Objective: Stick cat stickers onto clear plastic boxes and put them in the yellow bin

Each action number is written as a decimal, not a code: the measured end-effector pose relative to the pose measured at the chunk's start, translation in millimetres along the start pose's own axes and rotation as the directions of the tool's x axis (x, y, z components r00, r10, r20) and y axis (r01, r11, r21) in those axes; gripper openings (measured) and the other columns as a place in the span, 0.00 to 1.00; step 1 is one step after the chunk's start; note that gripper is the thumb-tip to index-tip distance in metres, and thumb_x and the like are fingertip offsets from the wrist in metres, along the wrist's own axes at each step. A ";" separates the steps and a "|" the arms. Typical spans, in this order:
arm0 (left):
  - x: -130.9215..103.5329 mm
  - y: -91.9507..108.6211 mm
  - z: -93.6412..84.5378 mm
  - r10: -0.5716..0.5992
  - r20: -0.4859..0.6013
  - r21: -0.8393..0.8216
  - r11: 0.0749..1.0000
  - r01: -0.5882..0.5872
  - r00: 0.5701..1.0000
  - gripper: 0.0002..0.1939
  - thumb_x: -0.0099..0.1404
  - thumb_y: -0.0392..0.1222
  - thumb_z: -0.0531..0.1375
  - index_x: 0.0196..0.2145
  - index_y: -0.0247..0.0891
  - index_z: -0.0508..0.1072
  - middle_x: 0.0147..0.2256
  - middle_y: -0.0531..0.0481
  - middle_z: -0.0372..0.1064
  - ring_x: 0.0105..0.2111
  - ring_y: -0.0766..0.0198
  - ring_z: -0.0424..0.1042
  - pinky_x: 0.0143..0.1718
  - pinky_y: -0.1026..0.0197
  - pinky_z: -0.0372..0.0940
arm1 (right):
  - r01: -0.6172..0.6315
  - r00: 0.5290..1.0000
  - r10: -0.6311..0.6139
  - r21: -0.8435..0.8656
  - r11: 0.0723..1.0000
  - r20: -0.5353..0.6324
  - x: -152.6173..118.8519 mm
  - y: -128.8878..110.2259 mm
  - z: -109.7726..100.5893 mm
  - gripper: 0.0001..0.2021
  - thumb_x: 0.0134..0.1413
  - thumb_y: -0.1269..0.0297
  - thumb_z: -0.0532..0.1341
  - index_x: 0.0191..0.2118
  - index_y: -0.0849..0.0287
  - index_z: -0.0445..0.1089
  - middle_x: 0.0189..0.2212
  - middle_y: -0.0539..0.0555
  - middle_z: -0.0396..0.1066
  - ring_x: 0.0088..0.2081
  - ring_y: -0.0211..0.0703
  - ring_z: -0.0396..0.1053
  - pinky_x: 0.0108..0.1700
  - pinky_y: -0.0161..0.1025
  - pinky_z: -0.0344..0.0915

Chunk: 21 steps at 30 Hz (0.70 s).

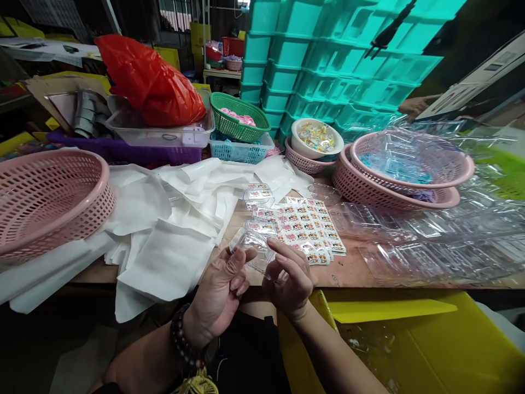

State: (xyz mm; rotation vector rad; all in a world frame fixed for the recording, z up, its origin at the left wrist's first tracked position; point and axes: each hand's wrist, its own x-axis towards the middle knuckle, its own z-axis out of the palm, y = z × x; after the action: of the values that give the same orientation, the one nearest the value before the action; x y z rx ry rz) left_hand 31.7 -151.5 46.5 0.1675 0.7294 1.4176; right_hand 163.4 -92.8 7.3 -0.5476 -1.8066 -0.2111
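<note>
In front of me my left hand (223,287) pinches the left side of a clear plastic blister shell (255,244) between thumb and fingers. My right hand (290,278) is closed around the right edge of the same shell, its index finger lying along the plastic. Just beyond, sheets of printed cartoon stickers (305,227) lie in a stack on the table. Another clear blister shell (259,195) rests at the far left corner of these sheets. Both sets of fingers partly cover the held shell.
White backing sheets (166,254) are piled on the left beside a pink basket (61,189). Clear plastic trays (443,251) spread to the right, below stacked pink baskets (396,194). A white bowl (301,149) of small packets and turquoise bins (320,65) stand behind. A yellow box (410,339) is below the table edge.
</note>
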 end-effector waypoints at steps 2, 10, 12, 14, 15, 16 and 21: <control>-3.1 7.1 -3.7 0.024 0.081 0.134 0.990 -0.034 0.996 0.25 0.51 0.54 0.74 0.39 0.35 0.74 0.36 0.47 0.78 0.18 0.78 0.59 0.21 0.71 0.60 | -0.112 0.994 0.112 0.063 0.992 0.018 -0.4 2.3 0.0 0.19 0.56 0.76 0.58 0.51 0.49 0.62 0.44 0.56 0.77 0.43 0.48 0.77 0.39 0.49 0.78; -20.6 42.9 -90.5 0.504 0.436 0.899 -0.209 -0.384 0.746 0.21 0.56 0.47 0.70 0.47 0.45 0.77 0.56 0.43 0.71 0.61 0.41 0.62 0.64 0.37 0.52 | -0.931 0.126 0.813 0.352 -0.102 0.568 45.9 25.2 18.3 0.15 0.38 0.66 0.70 0.34 0.57 0.66 0.35 0.52 0.75 0.29 0.43 0.76 0.23 0.37 0.72; -14.0 38.7 -116.7 0.436 0.434 0.884 -0.377 -0.278 0.789 0.29 0.56 0.50 0.69 0.55 0.43 0.73 0.60 0.41 0.67 0.63 0.41 0.61 0.66 0.36 0.49 | -0.911 -0.005 0.733 0.300 -0.285 0.680 55.3 19.8 26.1 0.17 0.33 0.69 0.70 0.32 0.58 0.66 0.32 0.51 0.75 0.27 0.43 0.75 0.22 0.36 0.71; -7.0 31.1 -134.3 0.335 0.421 0.849 -0.472 -0.237 0.843 0.32 0.61 0.48 0.65 0.62 0.43 0.65 0.63 0.43 0.63 0.65 0.45 0.59 0.66 0.38 0.50 | -0.898 -0.048 0.699 0.276 -0.343 0.714 59.2 11.3 33.2 0.17 0.32 0.71 0.69 0.34 0.58 0.67 0.31 0.51 0.75 0.28 0.43 0.75 0.22 0.36 0.71; -4.5 27.3 -139.7 0.291 0.424 0.831 -0.501 -0.240 0.858 0.32 0.63 0.45 0.62 0.64 0.43 0.62 0.64 0.43 0.61 0.65 0.47 0.58 0.66 0.40 0.51 | -0.896 -0.053 0.694 0.273 -0.351 0.718 59.6 6.8 35.9 0.17 0.33 0.72 0.68 0.35 0.58 0.67 0.31 0.51 0.75 0.28 0.42 0.75 0.22 0.36 0.72; -2.9 24.0 -143.3 0.257 0.432 0.815 -0.522 -0.252 0.865 0.32 0.65 0.41 0.59 0.66 0.43 0.58 0.65 0.43 0.59 0.66 0.49 0.57 0.66 0.42 0.53 | -0.894 -0.053 0.688 0.273 -0.356 0.723 59.3 2.8 38.0 0.17 0.33 0.73 0.67 0.35 0.57 0.67 0.30 0.50 0.75 0.27 0.42 0.75 0.22 0.36 0.72; -4.5 17.2 -148.6 0.166 0.478 0.768 -0.555 -0.319 0.862 0.42 0.64 0.35 0.57 0.71 0.42 0.42 0.69 0.40 0.50 0.69 0.49 0.49 0.65 0.41 0.56 | -0.867 -0.041 0.630 0.285 -0.408 0.775 56.6 -8.5 38.5 0.18 0.33 0.77 0.63 0.36 0.57 0.66 0.30 0.49 0.74 0.26 0.40 0.74 0.21 0.37 0.73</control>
State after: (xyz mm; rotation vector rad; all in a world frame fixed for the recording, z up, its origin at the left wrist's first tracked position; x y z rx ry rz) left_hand -64.3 -198.7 -58.1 2.1557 1.8712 0.5834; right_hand 114.3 -69.8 50.0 -1.0849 -0.9206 1.9018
